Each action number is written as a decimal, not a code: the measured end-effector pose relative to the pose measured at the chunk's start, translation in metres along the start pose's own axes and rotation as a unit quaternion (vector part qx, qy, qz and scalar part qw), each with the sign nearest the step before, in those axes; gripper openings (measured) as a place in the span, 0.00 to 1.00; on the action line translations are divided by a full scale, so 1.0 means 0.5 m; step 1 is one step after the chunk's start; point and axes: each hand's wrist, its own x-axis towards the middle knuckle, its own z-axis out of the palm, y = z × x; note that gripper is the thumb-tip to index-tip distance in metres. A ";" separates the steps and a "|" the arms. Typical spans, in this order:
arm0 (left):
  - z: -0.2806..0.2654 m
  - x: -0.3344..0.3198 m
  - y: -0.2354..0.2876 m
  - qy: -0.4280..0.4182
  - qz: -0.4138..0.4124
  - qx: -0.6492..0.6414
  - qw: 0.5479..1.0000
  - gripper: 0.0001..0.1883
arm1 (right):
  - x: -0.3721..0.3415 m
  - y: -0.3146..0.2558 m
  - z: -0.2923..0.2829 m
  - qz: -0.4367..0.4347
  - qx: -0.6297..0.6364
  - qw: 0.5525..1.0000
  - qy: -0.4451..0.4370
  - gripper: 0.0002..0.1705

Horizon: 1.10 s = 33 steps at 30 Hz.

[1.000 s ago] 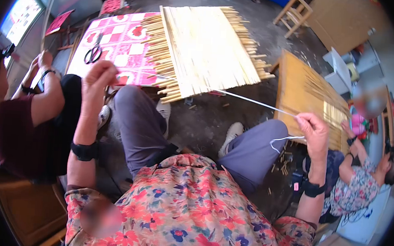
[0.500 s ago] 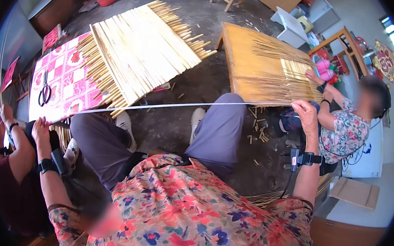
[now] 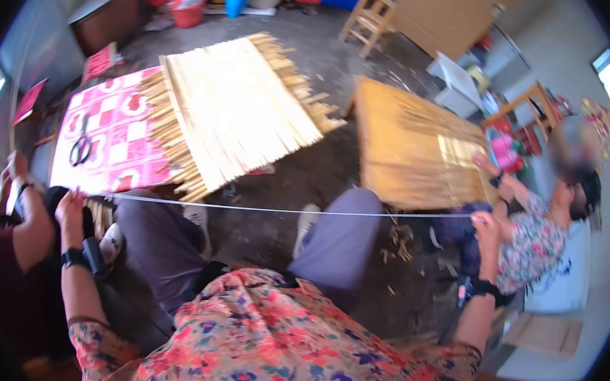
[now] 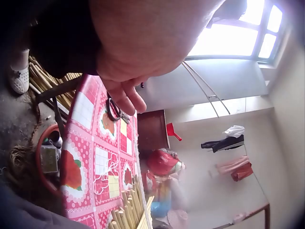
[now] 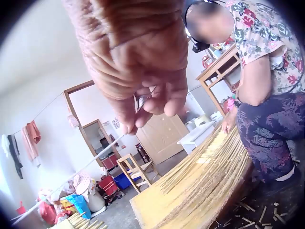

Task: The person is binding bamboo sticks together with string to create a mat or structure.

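Observation:
A white cord runs nearly straight across the person's lap, from one hand to the other. Its left end is pinched in the fingers of the left hand, held out beside the left knee. Out to the right, the right hand pinches the cord; in the right wrist view, the thumb and fingers of this hand close on it. Beyond the cord, a mat of pale split stalks lies at a slant over the pink checkered tablecloth. Black-handled scissors rest left of the mat.
A wooden board with thin stalks stands ahead on the right, where a person in a floral shirt works. Another person in a dark top sits close at the left. Cut stalk pieces litter the floor; a wooden chair stands behind.
Both hands have spread wider, drawing the cord out into one long line; the loose loop at the right hand no longer shows. The head view has turned to the right.

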 end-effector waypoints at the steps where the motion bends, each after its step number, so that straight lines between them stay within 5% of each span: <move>1: 0.033 -0.003 -0.001 0.055 0.028 -0.013 0.998 0.05 | 0.017 0.006 0.001 0.008 0.018 1.000 0.016 0.04; 2: 0.112 -0.051 0.012 0.064 0.044 -0.022 0.997 0.07 | 0.032 -0.004 0.008 0.042 0.021 0.998 0.031 0.04; 3: 0.093 -0.016 0.008 -0.043 0.054 -0.048 0.996 0.05 | 0.051 -0.024 0.017 0.078 0.021 0.996 0.045 0.04; 4: 0.191 -0.065 0.024 0.012 0.060 -0.009 0.998 0.03 | 0.070 -0.055 0.035 0.063 0.028 0.997 0.032 0.04; 7: 0.340 -0.129 0.041 -0.084 0.110 0.037 0.990 0.07 | 0.111 -0.140 0.106 -0.040 -0.045 0.998 0.007 0.05; 9: 0.421 -0.150 0.039 -0.089 0.105 0.076 0.988 0.06 | 0.151 -0.193 0.189 -0.341 -0.067 0.938 0.005 0.06; 10: 0.477 -0.188 0.050 -0.089 0.086 0.136 0.983 0.06 | 0.144 -0.259 0.217 -0.348 -0.063 0.936 -0.002 0.06; 12: 0.515 -0.203 0.043 -0.160 0.064 0.171 0.970 0.06 | 0.116 -0.417 0.257 -0.178 0.022 0.973 -0.143 0.06; 17: 0.557 -0.203 0.089 -0.170 0.255 0.020 0.952 0.06 | 0.206 -0.610 0.305 -0.233 0.331 0.914 0.002 0.09; 19: 0.550 -0.207 0.112 -0.133 0.361 0.010 0.923 0.07 | 0.229 -0.670 0.312 -0.285 0.510 0.807 0.090 0.10; 22: 0.486 -0.184 0.084 -0.117 0.284 0.059 0.950 0.07 | 0.270 -0.687 0.381 -0.291 0.472 0.829 0.078 0.08; 24: 0.447 -0.180 0.038 -0.115 0.164 0.180 0.963 0.05 | 0.248 -0.693 0.462 -0.205 0.329 0.920 -0.050 0.09; 25: 0.448 -0.190 0.019 -0.123 0.098 0.214 0.964 0.04 | 0.237 -0.686 0.508 -0.215 0.276 0.931 -0.109 0.08; 28: 0.458 -0.203 -0.019 -0.135 0.081 0.323 0.933 0.04 | 0.213 -0.663 0.631 -0.253 0.223 0.915 -0.220 0.06; 30: 0.463 -0.206 -0.022 -0.115 0.106 0.576 0.802 0.05 | 0.209 -0.669 0.676 -0.309 0.196 0.909 -0.200 0.06; 33: 0.465 -0.209 -0.018 -0.081 0.122 0.618 0.772 0.06 | 0.211 -0.703 0.703 -0.315 0.223 0.903 -0.190 0.06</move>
